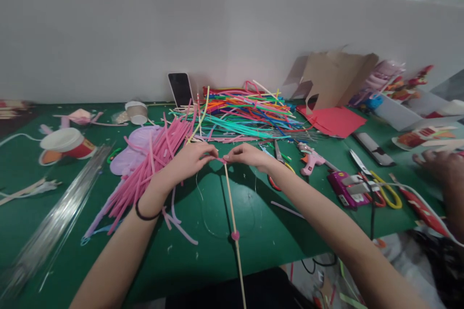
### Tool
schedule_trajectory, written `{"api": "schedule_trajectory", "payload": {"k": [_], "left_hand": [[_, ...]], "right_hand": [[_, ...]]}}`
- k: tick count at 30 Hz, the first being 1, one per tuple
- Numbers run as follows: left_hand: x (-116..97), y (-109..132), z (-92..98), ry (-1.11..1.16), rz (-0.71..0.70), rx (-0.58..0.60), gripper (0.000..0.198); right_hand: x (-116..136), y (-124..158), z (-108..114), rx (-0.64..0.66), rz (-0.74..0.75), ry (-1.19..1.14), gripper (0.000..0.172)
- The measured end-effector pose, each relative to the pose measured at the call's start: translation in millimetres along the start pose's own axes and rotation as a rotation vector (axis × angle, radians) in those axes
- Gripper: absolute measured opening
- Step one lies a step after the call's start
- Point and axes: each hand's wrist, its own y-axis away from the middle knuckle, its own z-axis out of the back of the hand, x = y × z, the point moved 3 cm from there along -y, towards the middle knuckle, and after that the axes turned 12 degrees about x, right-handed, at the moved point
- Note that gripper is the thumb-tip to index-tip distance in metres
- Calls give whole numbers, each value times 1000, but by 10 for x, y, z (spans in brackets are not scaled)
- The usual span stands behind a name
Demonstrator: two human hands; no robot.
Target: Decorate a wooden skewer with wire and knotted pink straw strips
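Observation:
A small pink piece (pixel 221 160) spans the gap between my two hands at the top end of a thin wooden stick (pixel 231 198). My left hand (pixel 197 157) pinches its left end. On the right side, my right hand (pixel 244 154) pinches the piece near the stick's tip. The stick slants down toward me past the table's front edge, with a pink round bead (pixel 235 235) partway along it. A thin clear thread loops below both hands. Beside my left forearm lies a heap of pink fuzzy stems (pixel 159 164).
Multicoloured stems (pixel 246 113) and an upright phone (pixel 180 89) stand at the back. Scissors (pixel 281 154), a pink glue gun (pixel 311 158) and a purple power block (pixel 346 189) lie right. Clear rods (pixel 61 217) lie left. Another person's hand (pixel 440 164) shows far right.

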Motion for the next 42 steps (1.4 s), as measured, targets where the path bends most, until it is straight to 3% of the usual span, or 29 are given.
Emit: {"api": "schedule_trajectory", "payload": {"k": [4, 9, 13, 22, 24, 28, 30, 33, 37, 42], "left_hand": [[42, -9, -1, 167, 23, 60, 21], [201, 31, -8, 572, 97, 232, 30], [344, 69, -20, 818, 148, 224, 27], [285, 72, 2, 772, 81, 277, 27], [269, 73, 6, 765, 74, 285, 27], [258, 55, -8, 710, 114, 269, 32], [231, 30, -24, 678, 131, 247, 33], [142, -14, -27, 555, 140, 135, 34], [-93, -14, 24, 127, 128, -128, 30], [-562, 249, 216, -337, 20, -746, 27]], "right_hand": [[-10, 15, -12, 13, 44, 15, 26], [-37, -13, -49, 66, 126, 0, 25], [-21, -86, -100, 89, 224, -38, 26], [-16, -127, -166, 129, 323, -52, 27], [-1, -81, -194, 32, 339, 40, 23], [14, 74, -300, -382, 308, 324, 13], [-11, 130, -384, -476, 272, 319, 15], [-77, 130, -476, -393, 256, 40, 23], [-97, 81, -453, -230, 247, -440, 40], [127, 82, -300, -157, 269, -763, 53]]}}
